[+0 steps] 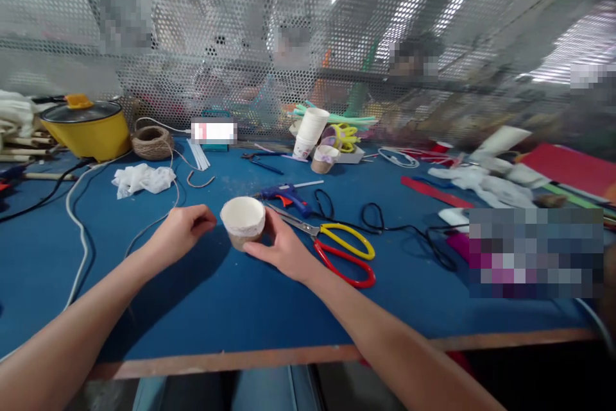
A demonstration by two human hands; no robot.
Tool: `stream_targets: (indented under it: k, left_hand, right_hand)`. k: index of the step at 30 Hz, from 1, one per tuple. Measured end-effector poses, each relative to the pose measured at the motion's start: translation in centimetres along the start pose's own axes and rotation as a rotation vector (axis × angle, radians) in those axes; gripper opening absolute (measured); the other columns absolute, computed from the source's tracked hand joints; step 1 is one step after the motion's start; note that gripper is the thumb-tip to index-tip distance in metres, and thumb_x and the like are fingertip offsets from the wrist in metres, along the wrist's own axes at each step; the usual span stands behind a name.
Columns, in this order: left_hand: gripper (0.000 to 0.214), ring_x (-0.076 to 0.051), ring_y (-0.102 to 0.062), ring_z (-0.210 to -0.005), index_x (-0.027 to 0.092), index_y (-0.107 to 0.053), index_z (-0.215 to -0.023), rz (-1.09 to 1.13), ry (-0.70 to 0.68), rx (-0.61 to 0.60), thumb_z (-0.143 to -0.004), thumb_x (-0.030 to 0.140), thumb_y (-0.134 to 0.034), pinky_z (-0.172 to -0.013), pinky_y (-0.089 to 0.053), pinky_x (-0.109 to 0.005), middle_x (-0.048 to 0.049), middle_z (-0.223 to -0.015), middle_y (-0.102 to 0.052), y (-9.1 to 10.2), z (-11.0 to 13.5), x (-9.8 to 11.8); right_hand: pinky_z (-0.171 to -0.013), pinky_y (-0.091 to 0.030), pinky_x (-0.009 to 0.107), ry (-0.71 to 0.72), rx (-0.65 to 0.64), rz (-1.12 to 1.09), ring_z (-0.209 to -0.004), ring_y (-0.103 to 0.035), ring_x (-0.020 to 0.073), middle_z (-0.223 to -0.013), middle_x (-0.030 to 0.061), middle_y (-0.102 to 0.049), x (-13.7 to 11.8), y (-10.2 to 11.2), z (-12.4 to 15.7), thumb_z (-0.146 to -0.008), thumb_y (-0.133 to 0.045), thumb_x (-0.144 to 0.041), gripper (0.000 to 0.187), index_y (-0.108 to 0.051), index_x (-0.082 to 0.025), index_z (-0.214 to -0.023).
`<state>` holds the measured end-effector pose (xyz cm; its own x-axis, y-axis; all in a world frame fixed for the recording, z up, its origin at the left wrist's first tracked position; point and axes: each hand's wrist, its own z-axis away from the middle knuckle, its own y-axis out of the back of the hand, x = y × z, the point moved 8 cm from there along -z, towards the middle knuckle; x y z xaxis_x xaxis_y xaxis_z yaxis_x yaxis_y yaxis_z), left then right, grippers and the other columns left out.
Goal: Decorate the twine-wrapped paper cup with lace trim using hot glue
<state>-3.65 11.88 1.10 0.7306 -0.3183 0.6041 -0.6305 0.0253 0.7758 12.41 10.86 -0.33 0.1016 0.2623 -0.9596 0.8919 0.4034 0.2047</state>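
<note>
A small round cup [243,217], white inside with a pale lacy band at the rim and brown twine wound below, sits upright in my right hand [283,244]. My right thumb and fingers grip its right side. To the left of the cup, apart from it, is my left hand [187,226], its fingers curled together; whatever they hold, if anything, is hidden. Large scissors [332,234] with one yellow and one red handle lie just behind my right hand. Beyond them rests a blue glue gun [291,196] with an orange trigger and a glue stick in its back.
At the back left stand a yellow pot [91,129] and a twine roll [151,142], near crumpled white lace [143,179]. Stacked paper cups [310,132], a second wrapped cup [326,159] and pliers [264,161] are behind. A black cord [409,228] crosses right; a white cable [79,231] runs left.
</note>
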Motion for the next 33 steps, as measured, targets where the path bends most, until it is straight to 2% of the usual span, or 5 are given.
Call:
stream_targets:
  k: [14,17,22,27,33]
  left_hand:
    - [0.034,-0.025,-0.062,-0.061,0.02,-0.057,-0.057,-0.468,0.131,0.033,-0.083,0.038,-0.047,-0.055,-0.042,-0.031,-0.0088,-0.06,-0.064,2.7,-2.9,-2.8]
    - [0.016,-0.03,-0.061,-0.097,0.018,-0.066,-0.09,-0.572,0.075,0.036,-0.081,0.02,-0.053,-0.076,-0.047,-0.036,-0.0135,-0.102,-0.065,3.1,-4.9,-2.9]
    - [0.03,-0.023,-0.06,-0.1,0.015,-0.056,-0.116,-0.684,0.109,-0.045,-0.089,0.029,-0.055,-0.083,-0.051,-0.043,-0.0104,-0.116,-0.059,1.6,-8.1,-3.6]
    - [0.034,-0.023,-0.06,-0.099,0.016,-0.054,-0.119,-0.641,0.106,-0.082,-0.089,0.03,-0.056,-0.082,-0.052,-0.043,-0.0099,-0.119,-0.057,0.6,-9.5,-3.2]
    - [0.016,-0.021,-0.065,-0.092,0.013,-0.056,-0.097,-0.357,0.019,-0.075,-0.092,0.021,-0.043,-0.082,-0.05,-0.034,-0.0108,-0.098,-0.07,3.4,-7.9,0.6]
  right_hand:
    - [-0.112,-0.022,0.048,-0.108,-0.095,0.22,-0.137,-0.028,0.0312,-0.149,0.0209,-0.028,-0.6,0.8,0.6,-0.059,-0.077,-0.052,0.107,-0.025,-0.012,-0.143]
    - [-0.107,-0.032,0.046,-0.019,0.013,0.101,-0.131,-0.038,0.0278,-0.143,0.0212,-0.037,-1.5,2.4,0.2,-0.07,-0.066,-0.058,0.089,-0.032,-0.014,-0.139]
    - [-0.093,-0.047,0.041,0.007,0.289,-0.025,-0.109,-0.057,0.0238,-0.118,0.0159,-0.058,-1.0,5.6,0.0,-0.073,-0.062,-0.058,0.062,-0.053,-0.016,-0.117]
    - [-0.084,-0.052,0.037,-0.003,0.392,-0.047,-0.099,-0.06,0.0213,-0.108,0.012,-0.062,-0.2,7.1,-0.1,-0.074,-0.062,-0.057,0.052,-0.058,-0.017,-0.108]
    - [-0.063,-0.051,0.026,-0.005,0.445,-0.121,-0.074,-0.06,0.0135,-0.084,0.0052,-0.065,-0.9,8.1,-0.1,-0.077,-0.062,-0.053,0.04,-0.062,-0.017,-0.095]
